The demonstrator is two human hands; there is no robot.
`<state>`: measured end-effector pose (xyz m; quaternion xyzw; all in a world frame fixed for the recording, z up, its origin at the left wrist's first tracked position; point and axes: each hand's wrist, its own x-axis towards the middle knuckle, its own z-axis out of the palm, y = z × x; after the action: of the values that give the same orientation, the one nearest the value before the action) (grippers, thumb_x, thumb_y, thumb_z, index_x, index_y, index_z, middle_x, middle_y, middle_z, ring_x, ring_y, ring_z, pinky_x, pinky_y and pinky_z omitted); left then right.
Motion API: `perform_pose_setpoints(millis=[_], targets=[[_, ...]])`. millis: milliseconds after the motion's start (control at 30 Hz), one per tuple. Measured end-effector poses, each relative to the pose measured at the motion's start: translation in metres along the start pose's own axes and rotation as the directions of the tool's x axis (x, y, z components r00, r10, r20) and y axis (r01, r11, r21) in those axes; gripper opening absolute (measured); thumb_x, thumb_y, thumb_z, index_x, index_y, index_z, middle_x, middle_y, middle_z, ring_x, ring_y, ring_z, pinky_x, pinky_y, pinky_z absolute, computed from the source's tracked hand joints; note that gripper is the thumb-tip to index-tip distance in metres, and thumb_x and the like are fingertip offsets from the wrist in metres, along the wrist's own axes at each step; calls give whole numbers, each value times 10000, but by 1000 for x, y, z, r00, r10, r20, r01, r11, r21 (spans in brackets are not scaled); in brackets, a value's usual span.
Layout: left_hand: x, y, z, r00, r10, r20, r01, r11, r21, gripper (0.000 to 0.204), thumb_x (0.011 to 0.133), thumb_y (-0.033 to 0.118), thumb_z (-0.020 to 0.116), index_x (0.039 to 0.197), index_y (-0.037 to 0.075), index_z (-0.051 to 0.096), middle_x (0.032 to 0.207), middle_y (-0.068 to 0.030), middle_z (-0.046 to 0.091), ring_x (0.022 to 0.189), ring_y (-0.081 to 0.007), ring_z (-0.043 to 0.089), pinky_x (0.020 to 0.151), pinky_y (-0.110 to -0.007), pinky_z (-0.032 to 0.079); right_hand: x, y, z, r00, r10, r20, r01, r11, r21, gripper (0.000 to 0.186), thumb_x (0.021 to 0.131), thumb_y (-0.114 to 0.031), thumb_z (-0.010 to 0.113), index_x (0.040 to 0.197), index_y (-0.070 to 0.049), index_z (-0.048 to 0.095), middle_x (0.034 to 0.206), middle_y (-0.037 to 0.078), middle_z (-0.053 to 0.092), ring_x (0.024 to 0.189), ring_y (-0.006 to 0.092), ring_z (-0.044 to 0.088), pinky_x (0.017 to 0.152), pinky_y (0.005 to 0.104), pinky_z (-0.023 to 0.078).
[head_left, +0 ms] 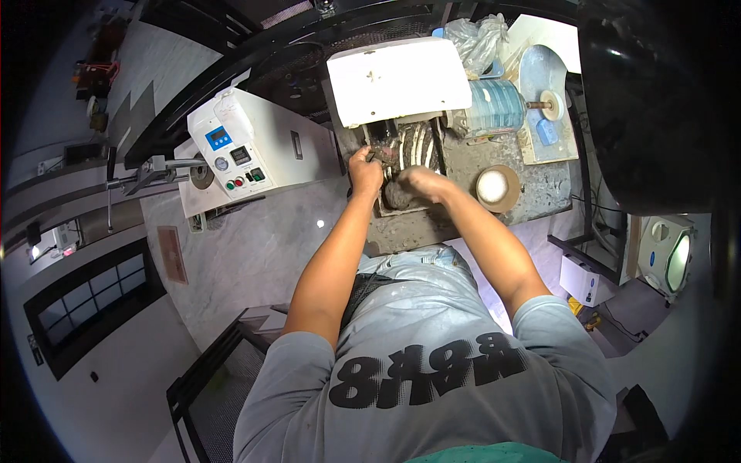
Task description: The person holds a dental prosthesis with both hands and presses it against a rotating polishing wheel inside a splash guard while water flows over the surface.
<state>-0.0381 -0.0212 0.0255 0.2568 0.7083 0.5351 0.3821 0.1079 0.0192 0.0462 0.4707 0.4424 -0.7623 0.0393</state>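
My left hand is closed at the left side of a grimy open trough below a white machine cover. Its fingers are bent around something small and dark beside the machine's inner parts, which I cannot make out. Curled and slightly blurred, my right hand is at the trough's near end. Its fingers meet a dark grey, wet-looking lump. Pale curved strips stand among dark bristly material in the trough, just beyond both hands.
Right of the trough stands a round tub with white contents. A clear blue bottle lies behind it, near a spindle with a pale wheel. On the left is a white control box. A large black object fills the right.
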Motion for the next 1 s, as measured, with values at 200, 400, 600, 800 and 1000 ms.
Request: perform_pose_setpoints(millis=[200, 400, 600, 800, 1000], targets=[[-9, 3, 6, 995, 24, 102, -48, 970, 240, 270, 742, -75, 502, 950, -31, 669, 804, -107, 682, 749, -177, 630, 707, -290, 485, -1, 7, -16, 931, -321, -172, 348, 642, 683, 256, 893, -117, 475, 1044, 52, 592, 1042, 136, 608, 925, 225, 600, 874, 379, 495], [-2, -38, 16, 979, 96, 178, -147, 941, 303, 400, 704, -78, 520, 1091, -71, 618, 985, -193, 685, 960, -288, 648, 896, -317, 469, 31, 10, -19, 860, -452, -238, 511, 755, 412, 379, 821, -186, 500, 1053, 89, 618, 1032, 207, 659, 1047, 271, 615, 916, 295, 448], [5, -32, 20, 920, -338, 201, 385, 878, -285, 491, 692, -137, 494, 1174, -86, 569, 1016, -133, 643, 910, -182, 589, 831, -271, 453, 3, -18, -36, 712, -475, -516, 305, 872, -382, 428, 807, -189, 586, 1132, 90, 590, 1124, 266, 624, 1074, 371, 603, 945, 387, 444], [21, -22, 41, 934, -356, -17, 315, 847, -428, 239, 696, -137, 490, 878, -26, 600, 736, -36, 570, 612, -124, 506, 554, -296, 404, 9, -36, -24, 682, -434, -589, 109, 856, -505, 331, 787, -170, 687, 989, 90, 652, 965, 287, 653, 930, 336, 653, 828, 388, 486], [44, 1, 37, 860, -503, -84, 449, 826, -341, 379, 679, -93, 588, 1052, -25, 596, 762, -55, 566, 655, -147, 512, 572, -305, 410, 49, -25, -20, 658, -342, -670, 279, 938, -205, 242, 796, -142, 669, 926, 63, 678, 915, 248, 676, 915, 353, 655, 832, 384, 487]])
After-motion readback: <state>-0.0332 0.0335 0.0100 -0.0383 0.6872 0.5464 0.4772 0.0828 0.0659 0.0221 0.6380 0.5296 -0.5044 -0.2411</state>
